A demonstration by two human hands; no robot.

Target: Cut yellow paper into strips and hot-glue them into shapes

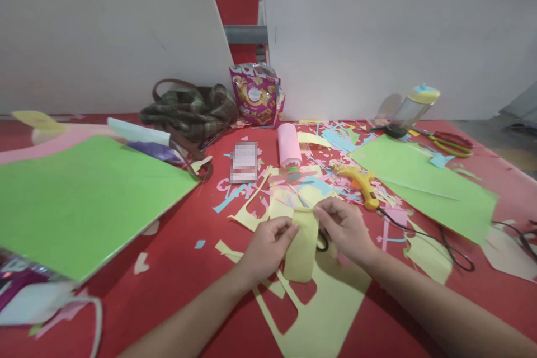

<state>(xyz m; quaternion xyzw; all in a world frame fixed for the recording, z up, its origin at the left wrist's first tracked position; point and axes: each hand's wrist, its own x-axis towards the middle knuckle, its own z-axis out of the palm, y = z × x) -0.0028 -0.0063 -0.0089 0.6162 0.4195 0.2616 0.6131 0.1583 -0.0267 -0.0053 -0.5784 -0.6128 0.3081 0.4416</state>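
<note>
A pale yellow paper strip with rounded lower corners hangs between my hands, its top edge curled over. My left hand pinches its left side between thumb and fingers. At the top right corner, my right hand pinches the curled edge. Under the strip lies a larger yellow paper sheet with rounded pieces cut out of it. Scissors lie partly hidden behind the strip, with one black handle loop showing. Just beyond stands a pink paper-wrapped cylinder with a propeller-like piece at its near end.
A yellow glue gun with a black cord lies to the right among paper scraps. Green sheets are on both sides. Farther back are a snack bag, a plaid bag, a clear bottle and red-handled scissors.
</note>
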